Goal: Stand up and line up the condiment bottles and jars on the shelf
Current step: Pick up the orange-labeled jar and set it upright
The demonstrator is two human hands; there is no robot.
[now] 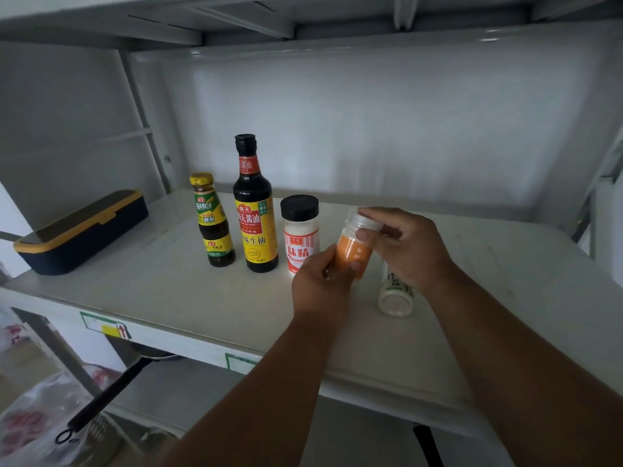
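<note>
Three containers stand in a row on the white shelf (168, 291): a small yellow-capped sauce bottle (213, 221), a tall dark soy sauce bottle (255, 210), and a black-lidded white jar (300, 230). An orange-labelled jar with a clear lid (354, 252) is held tilted above the shelf, just right of the white jar. My left hand (320, 284) grips its lower part and my right hand (404, 247) pinches its lid. A white salt jar (395, 294) lies on its side below my right hand, partly hidden by it.
A dark blue box with a yellow rim (81, 230) sits at the shelf's left end. A black pan handle (104, 399) sticks out from the level below. The shelf's right half is bare, with a metal post (586, 210) at the far right.
</note>
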